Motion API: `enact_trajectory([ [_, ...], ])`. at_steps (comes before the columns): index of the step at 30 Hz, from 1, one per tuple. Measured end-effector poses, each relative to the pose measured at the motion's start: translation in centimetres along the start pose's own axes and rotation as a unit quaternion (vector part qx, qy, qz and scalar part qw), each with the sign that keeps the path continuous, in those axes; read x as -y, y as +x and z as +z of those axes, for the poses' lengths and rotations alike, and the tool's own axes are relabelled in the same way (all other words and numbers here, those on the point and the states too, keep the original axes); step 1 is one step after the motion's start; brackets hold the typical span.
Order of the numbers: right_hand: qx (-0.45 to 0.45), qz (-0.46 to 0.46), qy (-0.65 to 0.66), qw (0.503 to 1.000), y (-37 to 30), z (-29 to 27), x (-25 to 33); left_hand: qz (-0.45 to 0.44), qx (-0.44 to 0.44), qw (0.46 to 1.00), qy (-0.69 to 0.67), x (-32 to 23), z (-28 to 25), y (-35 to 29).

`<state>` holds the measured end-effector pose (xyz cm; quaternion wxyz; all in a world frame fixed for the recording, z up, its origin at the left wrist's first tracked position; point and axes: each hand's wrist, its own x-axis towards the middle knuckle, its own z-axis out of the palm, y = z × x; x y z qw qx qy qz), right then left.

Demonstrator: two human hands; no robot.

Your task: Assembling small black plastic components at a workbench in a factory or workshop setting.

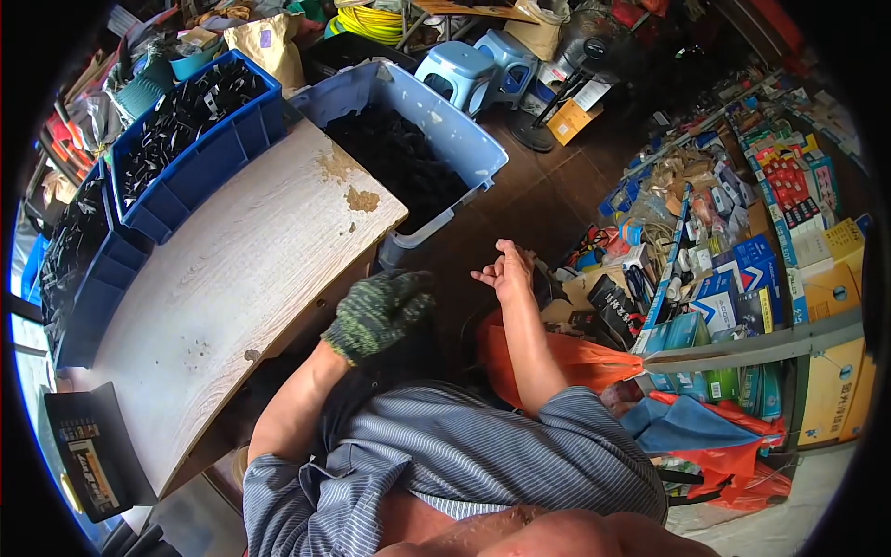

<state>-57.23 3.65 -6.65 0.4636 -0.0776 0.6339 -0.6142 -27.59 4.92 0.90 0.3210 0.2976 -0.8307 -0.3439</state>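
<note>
My left hand [371,317] wears a dark green and black knitted glove. It hovers just off the front edge of the wooden table [232,269], its fingers loosely bent and apart, with nothing seen in them. To its right, my bare right hand [509,275] is raised with the fingers partly spread and holds nothing that I can see. Beyond both hands stands a large blue-grey tub [455,139] with a heap of black pieces [394,144] inside. A blue crate [200,172] at the table's far left side is filled with small black parts with light tips [181,130].
Another blue crate [97,278] of black parts stands at the left. A dark open box [97,450] sits at the table's near left corner. Blue stools [459,70] and a black stand base [532,132] are at the back. Shelves of boxed goods [733,288] and orange bags [520,362] crowd the right.
</note>
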Motion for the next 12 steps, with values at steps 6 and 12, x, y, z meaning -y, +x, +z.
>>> enact_trajectory([
  [6,0.037,0.014,-0.008,0.999,-0.7,1.7,-0.3,-0.048,-0.183,0.980,-0.059,-3.0,-6.8,-2.8],
  [12,0.081,0.012,-0.024,0.996,-2.1,3.9,0.2,0.225,-0.452,0.858,-0.098,-10.2,-13.8,-5.9],
])
